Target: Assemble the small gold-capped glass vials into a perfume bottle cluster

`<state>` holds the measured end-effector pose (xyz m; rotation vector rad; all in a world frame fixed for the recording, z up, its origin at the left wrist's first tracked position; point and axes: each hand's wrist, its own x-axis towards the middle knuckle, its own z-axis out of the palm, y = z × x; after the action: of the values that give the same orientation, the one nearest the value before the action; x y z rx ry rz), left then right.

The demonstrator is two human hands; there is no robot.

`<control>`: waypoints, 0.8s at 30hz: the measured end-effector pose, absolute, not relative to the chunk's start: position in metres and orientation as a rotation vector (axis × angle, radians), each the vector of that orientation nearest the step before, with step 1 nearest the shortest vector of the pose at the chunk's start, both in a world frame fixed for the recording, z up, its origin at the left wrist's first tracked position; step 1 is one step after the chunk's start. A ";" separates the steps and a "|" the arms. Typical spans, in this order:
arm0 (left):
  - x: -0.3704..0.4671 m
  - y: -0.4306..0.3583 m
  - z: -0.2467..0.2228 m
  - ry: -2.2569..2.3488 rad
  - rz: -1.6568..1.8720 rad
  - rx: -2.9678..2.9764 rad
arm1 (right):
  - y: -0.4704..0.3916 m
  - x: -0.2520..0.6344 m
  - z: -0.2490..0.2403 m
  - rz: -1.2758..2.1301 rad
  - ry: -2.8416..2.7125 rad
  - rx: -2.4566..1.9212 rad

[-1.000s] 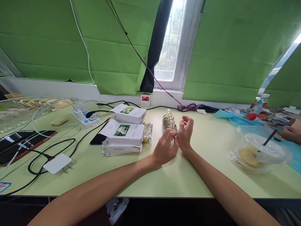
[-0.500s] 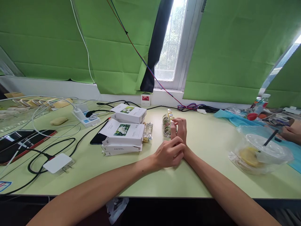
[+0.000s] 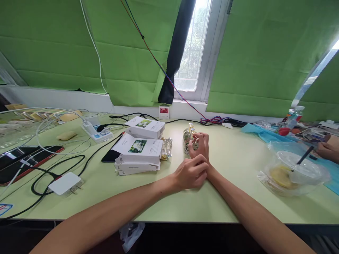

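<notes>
A row of small round clear glass bottles with gold caps stands in the middle of the table. My right hand is at the near right end of this row, thumb and forefinger closed around the nearest bottle. My fingers partly cover that bottle. Just below, my left hand lies against my right wrist with its fingers curled in. Whatever its fingers may hold is hidden. Left of the hands, several slim glass tubes with gold ends lie beside white boxes printed with a flower.
A power strip, a white charger, cables and a dark phone are on the left. To the right stands a lidded cup in a plastic bag. Another person's hand shows at the right edge.
My right hand's thumb and fingers have shifted slightly left and down on the nearest bottle, uncovering more of its cap. My left hand has barely moved.
</notes>
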<state>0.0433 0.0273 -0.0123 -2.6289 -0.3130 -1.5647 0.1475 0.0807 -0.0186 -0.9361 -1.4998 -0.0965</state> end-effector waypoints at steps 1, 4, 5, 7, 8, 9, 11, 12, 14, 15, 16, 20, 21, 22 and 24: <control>0.043 0.027 -0.012 -0.311 -1.564 -2.631 | 0.081 0.148 -0.019 -0.101 -1.500 -0.937; 0.043 0.028 -0.012 -0.315 -1.555 -2.635 | 0.082 0.148 -0.019 -0.114 -1.504 -0.941; 0.043 0.028 -0.013 -0.316 -1.551 -2.637 | 0.081 0.148 -0.019 -0.118 -1.506 -0.944; 0.043 0.028 -0.013 -0.322 -1.540 -2.642 | 0.081 0.148 -0.019 -0.128 -1.505 -0.953; 0.043 0.028 -0.014 -0.328 -1.533 -2.647 | 0.081 0.148 -0.018 -0.134 -1.502 -0.957; 0.043 0.028 -0.014 -0.334 -1.520 -2.656 | 0.081 0.148 -0.018 -0.141 -1.500 -0.962; 0.043 0.028 -0.014 -0.342 -1.501 -2.671 | 0.081 0.148 -0.018 -0.150 -1.496 -0.968; 0.043 0.028 -0.014 -0.339 -1.499 -2.676 | 0.081 0.148 -0.018 -0.152 -1.497 -0.969; 0.043 0.028 -0.013 -0.332 -1.499 -2.677 | 0.081 0.148 -0.019 -0.153 -1.503 -0.969; 0.043 0.028 -0.013 -0.330 -1.496 -2.678 | 0.081 0.148 -0.019 -0.155 -1.506 -0.967; 0.042 0.028 -0.013 -0.332 -1.490 -2.679 | 0.082 0.148 -0.020 -0.161 -1.509 -0.965; 0.042 0.027 -0.013 -0.357 -1.450 -2.695 | 0.082 0.148 -0.021 -0.230 -1.514 -0.954; 0.042 0.027 -0.013 -0.362 -1.437 -2.701 | 0.082 0.148 -0.021 -0.250 -1.519 -0.957; 0.042 0.027 -0.013 -0.364 -1.420 -2.707 | 0.081 0.148 -0.021 -0.269 -1.525 -0.964; 0.042 0.028 -0.014 -0.365 -1.389 -2.720 | 0.080 0.148 -0.021 -0.306 -1.537 -0.987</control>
<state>0.0418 0.0275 -0.0137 -2.7197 -0.3652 -1.3889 0.1479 0.0802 -0.0205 -0.9868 -1.5372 -0.3060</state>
